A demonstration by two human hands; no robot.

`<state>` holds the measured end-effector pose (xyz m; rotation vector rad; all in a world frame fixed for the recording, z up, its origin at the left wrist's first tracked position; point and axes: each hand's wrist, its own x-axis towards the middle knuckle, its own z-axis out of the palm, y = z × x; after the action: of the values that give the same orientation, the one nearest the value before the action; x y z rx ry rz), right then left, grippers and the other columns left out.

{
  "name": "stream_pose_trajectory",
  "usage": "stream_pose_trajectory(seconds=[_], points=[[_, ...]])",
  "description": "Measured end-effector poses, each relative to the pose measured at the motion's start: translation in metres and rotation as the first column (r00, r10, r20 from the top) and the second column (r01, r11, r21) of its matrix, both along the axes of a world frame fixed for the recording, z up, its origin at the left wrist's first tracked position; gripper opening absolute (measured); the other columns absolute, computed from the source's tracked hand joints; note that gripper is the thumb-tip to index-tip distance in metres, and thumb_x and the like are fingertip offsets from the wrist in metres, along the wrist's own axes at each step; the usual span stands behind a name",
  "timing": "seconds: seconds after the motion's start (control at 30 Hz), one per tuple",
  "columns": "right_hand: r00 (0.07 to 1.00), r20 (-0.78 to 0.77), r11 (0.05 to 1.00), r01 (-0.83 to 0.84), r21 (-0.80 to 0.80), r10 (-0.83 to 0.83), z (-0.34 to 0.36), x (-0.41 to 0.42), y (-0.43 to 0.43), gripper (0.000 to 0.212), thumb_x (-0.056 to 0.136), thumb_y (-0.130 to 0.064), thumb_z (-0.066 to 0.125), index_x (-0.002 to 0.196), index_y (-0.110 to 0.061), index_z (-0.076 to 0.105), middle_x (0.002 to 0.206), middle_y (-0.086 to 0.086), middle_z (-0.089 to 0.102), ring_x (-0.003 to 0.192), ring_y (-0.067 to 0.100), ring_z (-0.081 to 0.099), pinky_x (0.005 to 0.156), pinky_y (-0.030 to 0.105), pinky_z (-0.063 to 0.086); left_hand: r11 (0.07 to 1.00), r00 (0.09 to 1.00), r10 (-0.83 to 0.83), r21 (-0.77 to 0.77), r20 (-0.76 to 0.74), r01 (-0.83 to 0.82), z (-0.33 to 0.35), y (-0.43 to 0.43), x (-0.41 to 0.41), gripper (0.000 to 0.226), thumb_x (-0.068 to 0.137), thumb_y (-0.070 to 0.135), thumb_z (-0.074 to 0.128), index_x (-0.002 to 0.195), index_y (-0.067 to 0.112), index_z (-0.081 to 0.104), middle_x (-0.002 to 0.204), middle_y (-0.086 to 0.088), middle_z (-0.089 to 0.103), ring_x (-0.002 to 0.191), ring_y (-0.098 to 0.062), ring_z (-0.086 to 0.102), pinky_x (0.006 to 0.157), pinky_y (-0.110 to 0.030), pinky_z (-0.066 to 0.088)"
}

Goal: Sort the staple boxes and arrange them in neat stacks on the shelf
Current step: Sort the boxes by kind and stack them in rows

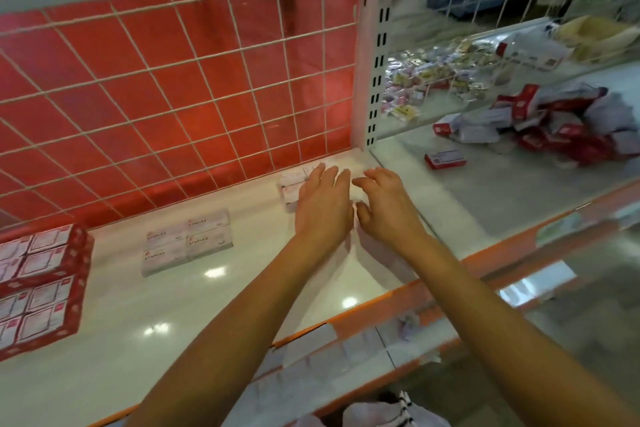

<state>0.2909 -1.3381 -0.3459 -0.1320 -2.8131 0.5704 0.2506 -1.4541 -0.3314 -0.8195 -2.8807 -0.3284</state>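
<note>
your left hand (323, 204) lay flat, fingers straight, on the white staple boxes (293, 186) at the back corner of the shelf (207, 308), likely squaring the stack; whether your right hand (388, 208) gripped one, i couldn't tell.

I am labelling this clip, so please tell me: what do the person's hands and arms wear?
Nothing that shows. The left hand and the right hand are bare, without gloves, rings or a watch, and both forearms are bare with no sleeve in view.
</note>
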Motion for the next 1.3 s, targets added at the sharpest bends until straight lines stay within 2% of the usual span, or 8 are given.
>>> stream_pose_trajectory(seconds=[0.3, 0.4, 0.6, 0.8, 0.87, 1.03, 1.2, 1.3], points=[[0.986, -0.070, 0.988, 0.152, -0.031, -0.154, -0.008, -0.006, 0.125, 0.036, 0.084, -0.003, 0.058, 0.120, 0.001, 0.059, 0.124, 0.020, 0.056, 0.118, 0.035, 0.047, 0.101, 0.037, 0.035, 0.995, 0.995, -0.092, -0.031, 0.026, 0.092, -0.013, 0.119, -0.008, 0.042, 0.091, 0.019, 0.054, 0.132, 0.013, 0.047, 0.136, -0.008, 0.050, 0.126, -0.028, 0.041, 0.099, -0.037, 0.037], [0.967, -0.087, 0.971, 0.236, -0.040, -0.239, -0.014, -0.015, 0.161, 0.036, 0.084, -0.014, 0.064, 0.116, 0.003, 0.058, 0.118, 0.024, 0.058, 0.111, 0.042, 0.051, 0.092, 0.043, 0.043, 0.988, 0.989, -0.141, -0.061, 0.044, 0.144, -0.018, 0.151, -0.016, 0.043, 0.089, 0.022, 0.057, 0.130, 0.013, 0.048, 0.133, -0.008, 0.051, 0.122, -0.029, 0.046, 0.095, -0.038, 0.042], [0.957, -0.021, 0.952, 0.290, 0.103, -0.289, -0.025, -0.033, 0.209, 0.052, 0.078, -0.013, 0.066, 0.124, 0.005, 0.047, 0.125, 0.024, 0.051, 0.118, 0.038, 0.045, 0.097, 0.043, 0.038, 0.983, 0.967, -0.164, -0.048, 0.196, 0.177, -0.026, 0.194, -0.035, 0.060, 0.090, 0.026, 0.056, 0.143, 0.009, 0.034, 0.144, -0.013, 0.039, 0.122, -0.032, 0.045, 0.097, -0.041, 0.042], [0.958, 0.123, 0.961, 0.242, 0.134, -0.258, -0.026, -0.056, 0.240, 0.076, 0.085, -0.024, 0.065, 0.145, -0.003, 0.024, 0.148, 0.019, 0.031, 0.139, 0.032, 0.024, 0.109, 0.048, 0.027, 0.991, 0.963, -0.110, -0.051, 0.246, 0.126, -0.029, 0.212, -0.052, 0.042, 0.089, 0.037, 0.058, 0.124, 0.013, 0.052, 0.118, -0.011, 0.054, 0.109, -0.029, 0.050, 0.089, -0.038, 0.047], [0.952, 0.157, 0.960, 0.240, 0.143, -0.262, -0.028, -0.058, 0.245, 0.072, 0.088, -0.025, 0.059, 0.146, -0.007, 0.020, 0.152, 0.014, 0.026, 0.142, 0.029, 0.017, 0.109, 0.050, 0.027, 0.993, 0.967, -0.100, -0.044, 0.235, 0.113, -0.030, 0.212, -0.056, 0.036, 0.090, 0.037, 0.058, 0.117, 0.013, 0.058, 0.112, -0.011, 0.056, 0.104, -0.028, 0.051, 0.084, -0.035, 0.047], [0.956, 0.088, 0.950, 0.264, 0.168, -0.281, -0.029, -0.055, 0.246, 0.059, 0.093, -0.021, 0.053, 0.144, -0.006, 0.028, 0.145, 0.015, 0.036, 0.132, 0.034, 0.030, 0.103, 0.048, 0.032, 0.993, 0.962, -0.118, 0.056, 0.244, 0.107, -0.031, 0.205, -0.058, 0.029, 0.086, 0.036, 0.064, 0.106, 0.015, 0.067, 0.100, -0.010, 0.058, 0.091, -0.026, 0.057, 0.069, -0.025, 0.037], [0.945, 0.100, 0.930, 0.283, 0.233, -0.312, -0.020, -0.060, 0.251, 0.047, 0.091, -0.013, 0.050, 0.136, -0.004, 0.039, 0.131, 0.020, 0.037, 0.117, 0.035, 0.038, 0.095, 0.042, 0.039, 0.990, 0.955, -0.128, 0.089, 0.268, 0.108, -0.028, 0.192, -0.051, 0.030, 0.088, 0.031, 0.064, 0.112, 0.012, 0.067, 0.105, -0.013, 0.060, 0.099, -0.028, 0.055, 0.072, -0.027, 0.035], [0.936, 0.119, 0.922, 0.293, 0.252, -0.330, -0.017, -0.063, 0.253, 0.043, 0.091, -0.015, 0.050, 0.132, -0.004, 0.042, 0.129, 0.021, 0.038, 0.118, 0.037, 0.038, 0.094, 0.043, 0.039, 0.991, 0.952, -0.115, 0.100, 0.283, 0.090, -0.027, 0.183, -0.045, 0.026, 0.088, 0.031, 0.064, 0.108, 0.014, 0.067, 0.093, -0.007, 0.053, 0.091, -0.026, 0.054, 0.068, -0.026, 0.031]])
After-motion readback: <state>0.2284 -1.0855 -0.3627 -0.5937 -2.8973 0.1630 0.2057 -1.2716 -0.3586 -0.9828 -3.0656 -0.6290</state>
